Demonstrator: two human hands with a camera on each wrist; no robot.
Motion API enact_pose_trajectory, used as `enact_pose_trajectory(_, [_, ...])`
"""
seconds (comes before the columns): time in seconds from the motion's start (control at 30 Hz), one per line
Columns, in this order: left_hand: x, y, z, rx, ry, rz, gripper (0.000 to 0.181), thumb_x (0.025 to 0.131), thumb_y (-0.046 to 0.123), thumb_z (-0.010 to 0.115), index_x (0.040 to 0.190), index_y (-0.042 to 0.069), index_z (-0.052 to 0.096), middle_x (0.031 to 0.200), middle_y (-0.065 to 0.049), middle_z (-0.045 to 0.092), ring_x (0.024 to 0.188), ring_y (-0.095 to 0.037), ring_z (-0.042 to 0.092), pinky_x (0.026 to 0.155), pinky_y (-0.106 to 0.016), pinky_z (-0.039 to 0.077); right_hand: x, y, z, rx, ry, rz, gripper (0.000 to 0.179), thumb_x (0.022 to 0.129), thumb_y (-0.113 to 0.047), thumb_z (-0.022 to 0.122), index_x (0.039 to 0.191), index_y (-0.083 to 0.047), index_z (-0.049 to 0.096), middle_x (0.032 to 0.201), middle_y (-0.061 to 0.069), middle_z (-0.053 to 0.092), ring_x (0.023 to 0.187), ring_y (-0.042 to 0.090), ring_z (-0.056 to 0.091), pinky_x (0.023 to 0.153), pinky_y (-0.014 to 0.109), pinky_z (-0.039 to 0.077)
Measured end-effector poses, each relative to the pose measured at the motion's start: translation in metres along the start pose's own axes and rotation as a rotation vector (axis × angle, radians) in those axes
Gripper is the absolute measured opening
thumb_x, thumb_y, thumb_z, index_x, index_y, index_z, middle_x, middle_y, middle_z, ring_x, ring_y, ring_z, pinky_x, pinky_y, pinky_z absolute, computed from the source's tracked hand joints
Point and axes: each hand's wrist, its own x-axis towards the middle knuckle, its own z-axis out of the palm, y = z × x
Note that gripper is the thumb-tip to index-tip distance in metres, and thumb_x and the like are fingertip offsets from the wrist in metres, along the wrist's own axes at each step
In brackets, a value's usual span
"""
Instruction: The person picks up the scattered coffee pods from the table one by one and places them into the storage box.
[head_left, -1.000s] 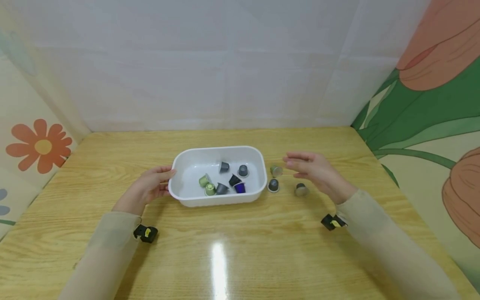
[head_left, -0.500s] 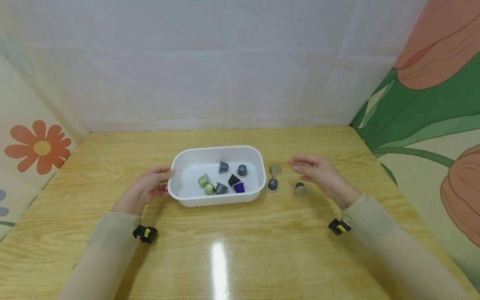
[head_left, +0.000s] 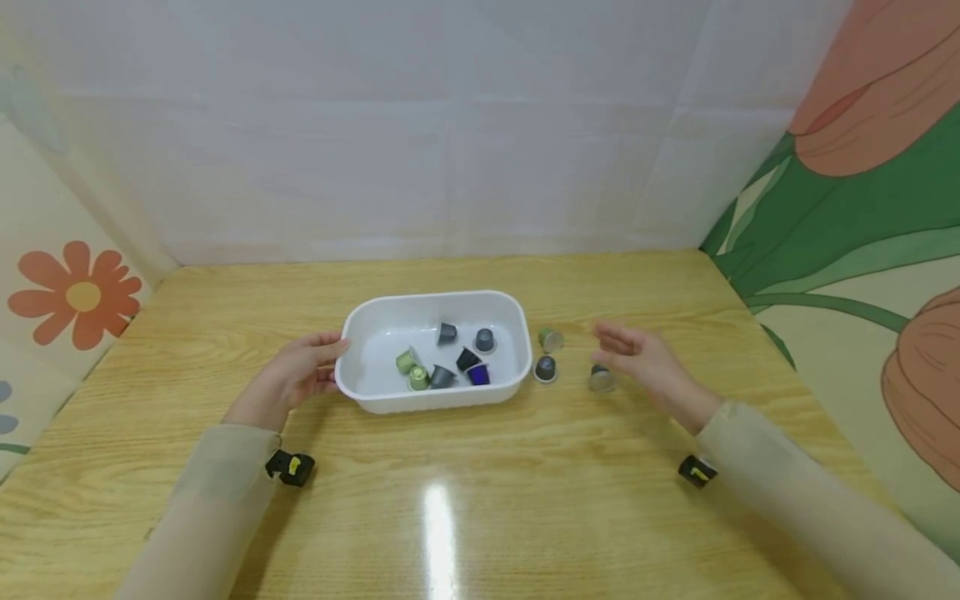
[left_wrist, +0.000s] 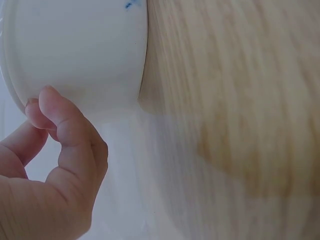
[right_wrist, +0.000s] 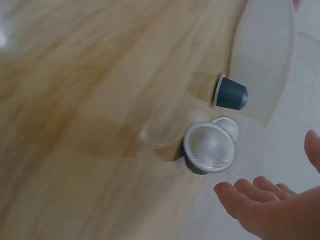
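Observation:
A white oblong plastic tub [head_left: 435,402] stands on the table with several coffee capsules inside: green [head_left: 407,360], grey, black and one purple capsule [head_left: 478,376]. At its left end my left hand [head_left: 298,377] grips the rim, thumb on top and fingers against the outer wall, as the left wrist view also shows. Three capsules lie outside, right of the tub: a green capsule [head_left: 551,339], a dark grey capsule [head_left: 545,368] and another dark capsule [head_left: 602,379] with its foil lid showing. Beside the last one hovers my right hand [head_left: 647,367], fingers loosely bent, holding nothing.
The wooden table [head_left: 360,500] ends at a white sheet [head_left: 450,167] behind. Flower-patterned panels [head_left: 847,317] border it left and right. A small black device [head_left: 291,467] is strapped to each wrist.
My right hand has drawn back to the right and a little toward me, from near the green capsule to beside the rightmost one. The left hand and tub stay put.

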Motion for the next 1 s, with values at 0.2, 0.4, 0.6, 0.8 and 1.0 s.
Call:
enact_pose_trajectory(0.2, [0.000,0.000,-0.001,0.003,-0.004,0.004,0.044,0.106,0.026,0.050,0.142,0.002,0.039,0.092,0.006,0.058,0.075,-0.009,0.058,0.066,-0.022,0.055,-0.001,0.009,-0.001,-0.085,-0.021,-0.054,0.068,0.097,-0.005,0.064,0.153,0.008,0.027,0.157,0.027,0.031,0.145,0.045,0.030,0.119,0.054,0.027])
enact_pose_trajectory(0.4, [0.000,0.000,-0.001,0.004,-0.004,0.008,0.045,0.106,0.025,0.050,0.142,0.001,0.039,0.093,0.006,0.058,0.075,-0.009,0.058,0.066,-0.022,0.055,-0.001,0.013,0.002,-0.203,-0.046,-0.056,0.071,0.096,-0.008,0.067,0.152,0.009,0.028,0.157,0.029,0.029,0.146,0.046,0.027,0.119,0.055,0.023])
enact_pose_trajectory(0.6, [-0.002,0.000,0.000,0.003,-0.002,0.004,0.042,0.106,0.025,0.051,0.140,0.002,0.041,0.095,0.004,0.057,0.076,-0.010,0.058,0.066,-0.022,0.055,0.001,0.017,0.002,-0.317,-0.057,-0.043,0.073,0.094,-0.012,0.070,0.152,0.008,0.029,0.157,0.027,0.029,0.146,0.047,0.025,0.119,0.058,0.020])
enact_pose_trajectory(0.8, [-0.002,0.001,0.001,-0.002,-0.001,0.005,0.042,0.106,0.024,0.050,0.140,0.002,0.040,0.094,0.004,0.057,0.076,-0.010,0.058,0.066,-0.022,0.055,0.004,0.021,0.001,-0.398,-0.068,-0.027,0.073,0.094,-0.016,0.071,0.151,0.007,0.032,0.156,0.026,0.032,0.145,0.047,0.026,0.119,0.060,0.020])
enact_pose_trajectory(1.0, [-0.002,0.002,0.002,0.000,0.004,-0.003,0.039,0.106,0.026,0.051,0.138,0.004,0.043,0.095,0.004,0.057,0.077,-0.010,0.058,0.067,-0.022,0.055,0.008,0.026,0.001,-0.443,-0.077,0.017,0.074,0.093,-0.016,0.073,0.152,0.004,0.034,0.157,0.023,0.034,0.146,0.046,0.025,0.119,0.061,0.019])
